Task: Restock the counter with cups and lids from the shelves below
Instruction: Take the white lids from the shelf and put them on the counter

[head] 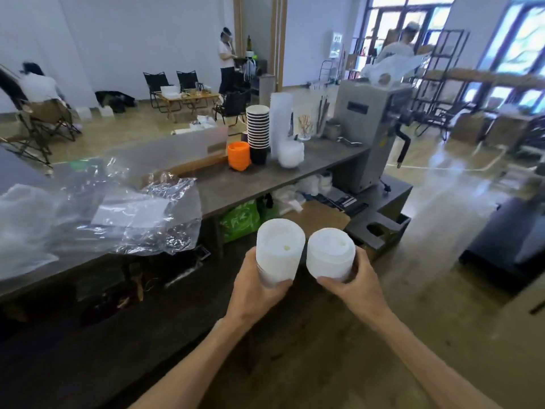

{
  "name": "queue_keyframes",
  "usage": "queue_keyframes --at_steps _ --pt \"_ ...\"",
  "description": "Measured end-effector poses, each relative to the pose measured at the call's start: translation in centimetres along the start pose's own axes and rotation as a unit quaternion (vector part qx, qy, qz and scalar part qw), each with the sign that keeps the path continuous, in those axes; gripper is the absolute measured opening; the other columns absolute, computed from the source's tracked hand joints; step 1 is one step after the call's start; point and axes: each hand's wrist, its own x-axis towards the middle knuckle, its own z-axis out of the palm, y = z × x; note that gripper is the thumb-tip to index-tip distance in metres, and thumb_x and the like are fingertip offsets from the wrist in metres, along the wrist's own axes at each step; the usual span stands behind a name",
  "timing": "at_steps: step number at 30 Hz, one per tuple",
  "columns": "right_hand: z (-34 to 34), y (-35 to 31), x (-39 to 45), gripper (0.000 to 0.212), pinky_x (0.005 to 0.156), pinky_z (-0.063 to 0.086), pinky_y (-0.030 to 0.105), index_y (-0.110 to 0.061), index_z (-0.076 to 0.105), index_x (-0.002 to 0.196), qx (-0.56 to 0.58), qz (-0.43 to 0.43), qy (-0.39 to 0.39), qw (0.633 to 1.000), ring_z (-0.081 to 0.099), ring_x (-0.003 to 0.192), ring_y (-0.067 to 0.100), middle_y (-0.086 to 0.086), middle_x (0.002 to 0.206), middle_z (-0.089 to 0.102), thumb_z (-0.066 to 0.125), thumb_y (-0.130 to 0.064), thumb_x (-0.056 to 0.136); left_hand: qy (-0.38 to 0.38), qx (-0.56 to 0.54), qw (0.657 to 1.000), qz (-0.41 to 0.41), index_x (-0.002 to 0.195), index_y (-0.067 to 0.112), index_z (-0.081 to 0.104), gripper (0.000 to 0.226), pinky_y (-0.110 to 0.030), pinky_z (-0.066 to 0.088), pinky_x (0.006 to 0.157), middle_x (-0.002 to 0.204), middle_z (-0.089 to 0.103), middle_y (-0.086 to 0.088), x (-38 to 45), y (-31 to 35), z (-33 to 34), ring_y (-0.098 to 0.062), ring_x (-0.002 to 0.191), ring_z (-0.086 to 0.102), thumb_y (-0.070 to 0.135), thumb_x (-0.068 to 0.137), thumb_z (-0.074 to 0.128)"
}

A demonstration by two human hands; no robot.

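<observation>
Left hand (259,286): wrapped around a white translucent plastic lid stack (279,250).
Right hand (358,286): clasping a second, shorter white lid stack (330,251).
Grey counter (236,184): both stacks not yet set down.

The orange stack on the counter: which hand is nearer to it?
Left. The left hand, holding a white stack, is below the orange stack; the right hand is farther right.

Matt white plastic lid stacks (280,252); glossy crinkled plastic wrap (141,214) (clear).
</observation>
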Motion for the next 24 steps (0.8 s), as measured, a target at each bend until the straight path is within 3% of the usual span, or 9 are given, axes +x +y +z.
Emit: queue_keyframes --at_steps 5,8,11,15,18,22,24 --pt "-3.9 0.8 11.7 0.091 0.112 0.041 0.052 -0.04 0.032 0.139 -0.013 -0.022 0.035 0.999 0.043 0.13 0.012 -0.014 0.141 0.045 0.09 -0.038 0.068 0.024 -0.029 0.998 0.041 0.134 0.049 0.03 0.088 -0.013 0.042 0.09 0.13 0.048 0.025 11.6 2.4 5.2 0.0 0.118 0.051 0.05 0.066 0.088" --pt "-6.0 0.8 18.7 0.092 0.111 0.042 0.049 -0.035 0.033 0.141 -0.024 -0.027 0.057 0.998 0.044 0.126 0.011 -0.011 0.142 0.046 0.09 -0.038 0.069 0.034 -0.031 0.997 0.054 0.135 0.041 0.034 0.087 -0.032 0.053 0.097 0.134 0.055 0.014 19.4 4.3 8.9 -0.008 0.12 0.056 0.048 0.066 0.088" --pt "-8.3 0.8 25.6 0.092 0.11 0.043 0.048 -0.027 0.036 0.143 -0.012 -0.029 0.07 0.997 0.047 0.125 0.015 -0.006 0.141 0.049 0.091 -0.032 0.069 0.034 -0.034 0.997 0.06 0.137 0.036 0.035 0.09 -0.04 0.052 0.101 0.136 0.056 0.01 26.4 5.8 12.9 -0.011 0.121 0.056 0.053 0.065 0.086" --pt "-11.0 2.5 34.4 0.092 0.106 0.048 0.049 -0.024 0.039 0.141 -0.004 -0.022 0.081 0.997 0.05 0.121 0.016 -0.006 0.134 0.052 0.092 -0.033 0.067 0.044 -0.056 0.996 0.055 0.137 0.035 0.037 0.09 -0.03 0.047 0.101 0.136 0.053 0.011 34.0 7.8 17.4 -0.007 0.12 0.053 0.052 0.065 0.087" --pt "-12.3 4.3 41.6 0.094 0.099 0.054 0.047 -0.025 0.04 0.138 -0.002 -0.026 0.072 0.997 0.056 0.117 0.017 -0.006 0.128 0.056 0.092 -0.043 0.062 0.068 -0.081 0.993 0.051 0.131 0.034 0.043 0.08 -0.02 0.048 0.087 0.127 0.056 0.014 39.4 8.8 20.5 -0.004 0.11 0.056 0.046 0.066 0.088" --pt "-12.4 7.3 51.3 0.092 0.096 0.052 0.039 -0.022 0.04 0.14 -0.002 -0.049 0.047 0.998 0.055 0.118 0.018 -0.002 0.131 0.056 0.091 -0.038 0.066 0.118 -0.068 0.99 0.039 0.123 0.035 0.05 0.074 -0.021 0.053 0.081 0.116 0.061 0.019 47.2 8.1 24.4 -0.001 0.101 0.062 0.045 0.061 0.089" --pt "-12.0 9.0 56.6 0.091 0.09 0.048 0.031 -0.022 0.041 0.139 0.016 -0.056 0.021 0.998 0.055 0.115 0.017 -0.003 0.129 0.057 0.091 -0.038 0.066 0.159 -0.052 0.985 0.028 0.12 0.035 0.054 0.072 -0.028 0.059 0.08 0.114 0.064 0.017 51.5 7.4 26.3 -0.003 0.101 0.064 0.05 0.058 0.088"
